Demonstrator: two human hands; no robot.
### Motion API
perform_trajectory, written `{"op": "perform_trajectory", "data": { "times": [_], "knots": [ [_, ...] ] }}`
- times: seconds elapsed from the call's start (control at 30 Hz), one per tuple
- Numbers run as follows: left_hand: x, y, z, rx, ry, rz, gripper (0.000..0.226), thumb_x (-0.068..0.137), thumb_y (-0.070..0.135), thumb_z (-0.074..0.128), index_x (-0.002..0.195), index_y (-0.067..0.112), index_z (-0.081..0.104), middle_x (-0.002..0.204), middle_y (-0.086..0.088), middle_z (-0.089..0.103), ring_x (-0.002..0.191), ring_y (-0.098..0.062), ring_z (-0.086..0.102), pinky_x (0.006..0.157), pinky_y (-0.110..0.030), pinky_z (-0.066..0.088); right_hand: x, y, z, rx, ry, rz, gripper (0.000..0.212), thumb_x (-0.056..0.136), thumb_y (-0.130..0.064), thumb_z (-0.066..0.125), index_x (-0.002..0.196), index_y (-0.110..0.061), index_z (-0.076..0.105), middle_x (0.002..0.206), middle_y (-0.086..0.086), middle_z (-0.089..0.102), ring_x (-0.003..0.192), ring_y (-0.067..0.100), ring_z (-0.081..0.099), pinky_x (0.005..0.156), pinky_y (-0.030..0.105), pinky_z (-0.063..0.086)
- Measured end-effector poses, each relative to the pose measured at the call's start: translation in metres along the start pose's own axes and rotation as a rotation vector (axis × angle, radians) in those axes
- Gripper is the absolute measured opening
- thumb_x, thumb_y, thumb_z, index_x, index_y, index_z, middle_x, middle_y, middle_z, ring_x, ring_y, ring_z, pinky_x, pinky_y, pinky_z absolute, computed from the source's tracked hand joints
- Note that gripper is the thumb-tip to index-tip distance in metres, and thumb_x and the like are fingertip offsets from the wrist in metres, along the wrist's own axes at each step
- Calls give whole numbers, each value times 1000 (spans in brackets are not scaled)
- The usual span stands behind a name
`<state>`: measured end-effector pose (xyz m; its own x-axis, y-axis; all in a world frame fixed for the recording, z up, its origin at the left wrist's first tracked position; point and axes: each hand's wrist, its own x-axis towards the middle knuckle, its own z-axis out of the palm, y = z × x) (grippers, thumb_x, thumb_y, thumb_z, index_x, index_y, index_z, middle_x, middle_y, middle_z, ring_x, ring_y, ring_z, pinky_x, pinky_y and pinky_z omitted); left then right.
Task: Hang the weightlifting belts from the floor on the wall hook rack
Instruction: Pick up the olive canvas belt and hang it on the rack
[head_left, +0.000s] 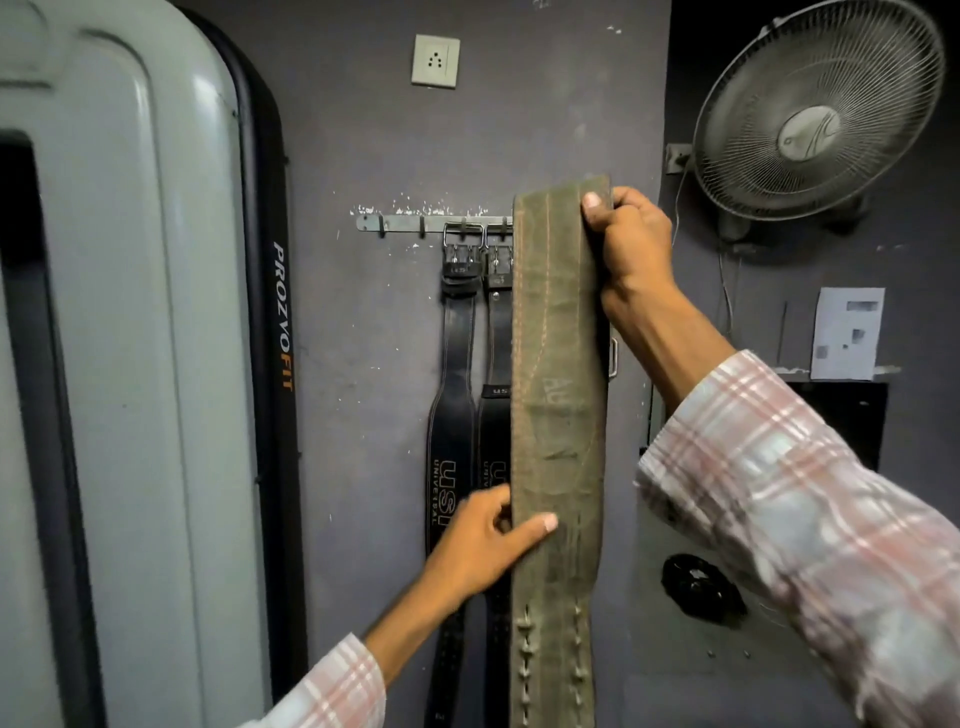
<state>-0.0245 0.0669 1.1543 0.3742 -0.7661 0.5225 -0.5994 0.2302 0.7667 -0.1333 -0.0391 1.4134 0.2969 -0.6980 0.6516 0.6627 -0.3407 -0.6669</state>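
Observation:
A wide olive-green belt (558, 395) hangs vertically in front of the wall. My right hand (626, 236) grips its top end, thumb on the front, level with the metal hook rack (410, 222). My left hand (485, 540) pinches the belt's left edge lower down, thumb across the front. Two black belts (456, 353) hang by their buckles from hooks on the rack, the second one (497, 332) partly hidden behind the green belt. The rack's right end is hidden by the green belt.
A large grey machine panel (130, 364) fills the left side. A wall fan (815, 111) is mounted upper right, a socket (435, 61) above the rack. A dark box (841, 415) and a black object (698, 584) sit at the lower right.

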Motion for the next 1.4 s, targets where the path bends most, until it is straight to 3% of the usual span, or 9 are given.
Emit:
{"op": "perform_trajectory", "data": {
  "times": [0.2, 0.37, 0.6, 0.77, 0.9, 1.17, 1.23, 1.33, 1.4],
  "knots": [
    [3, -3, -20, 130, -207, -55, 37, 84, 27, 80, 118, 18, 71, 111, 8, 76, 97, 2, 71, 83, -19, 55, 13, -6, -5, 16, -36, 6, 26, 96, -4, 59, 73, -15, 58, 63, -2, 65, 55, 9, 59, 56, 24, 53],
    [52, 82, -67, -137, 86, 57, 33, 83, 38, 71, 108, 17, 67, 84, 9, 64, 64, 1, 57, 62, -14, 46, 6, 7, -2, 41, -65, 23, 23, 97, -3, 59, 76, -14, 60, 67, 2, 66, 55, 10, 60, 52, 23, 53],
    [131, 188, -104, -447, 299, 14, 44, 91, 32, 71, 117, -3, 69, 111, -19, 71, 100, -31, 66, 88, -40, 55, -18, 15, 15, -18, -219, 22, 8, 98, -6, 61, 92, -7, 66, 82, 7, 70, 68, 14, 66, 62, 29, 60],
    [137, 205, -101, -490, 394, 71, 9, 92, 8, 66, 84, 5, 68, 64, -4, 74, 56, -14, 70, 56, -27, 60, -37, 27, -7, -138, -336, -135, 19, 97, -6, 65, 114, 3, 65, 104, 13, 72, 93, 19, 70, 85, 30, 58],
    [133, 211, -109, -509, 440, 142, 4, 93, 6, 66, 93, 4, 69, 65, -2, 75, 57, -12, 71, 53, -26, 58, -97, 85, -42, -220, -539, -34, 25, 94, -9, 68, 119, -4, 69, 117, 10, 75, 108, 21, 73, 94, 32, 59],
    [123, 208, -111, -501, 456, 178, 19, 92, 7, 67, 109, -2, 69, 76, -5, 77, 65, -15, 73, 59, -30, 60, -167, 170, -93, -493, -905, 256, 26, 86, -21, 81, 111, -15, 76, 102, -7, 80, 88, 16, 73, 87, 38, 61],
    [118, 207, -110, -518, 449, 165, 21, 92, 8, 67, 111, -1, 68, 81, -7, 76, 67, -16, 73, 60, -31, 61, -145, 143, -86, -434, -843, 185, 28, 84, -30, 82, 109, -19, 76, 105, 0, 79, 92, 20, 75, 83, 35, 60],
    [109, 204, -107, -534, 432, 152, 22, 93, 6, 65, 114, 0, 67, 82, -6, 76, 67, -15, 73, 60, -30, 61, -95, 93, -63, -302, -673, 83, 18, 83, -46, 75, 86, -28, 76, 74, 3, 70, 65, 14, 63, 60, 21, 51],
    [103, 201, -102, -500, 406, 156, 24, 94, 5, 63, 118, 0, 64, 88, -8, 74, 69, -14, 73, 63, -31, 62, -66, 65, -41, -173, -590, 111, 35, 80, -56, 73, 91, -23, 73, 77, 14, 61, 65, 16, 54, 59, 23, 45]
  ]
}}
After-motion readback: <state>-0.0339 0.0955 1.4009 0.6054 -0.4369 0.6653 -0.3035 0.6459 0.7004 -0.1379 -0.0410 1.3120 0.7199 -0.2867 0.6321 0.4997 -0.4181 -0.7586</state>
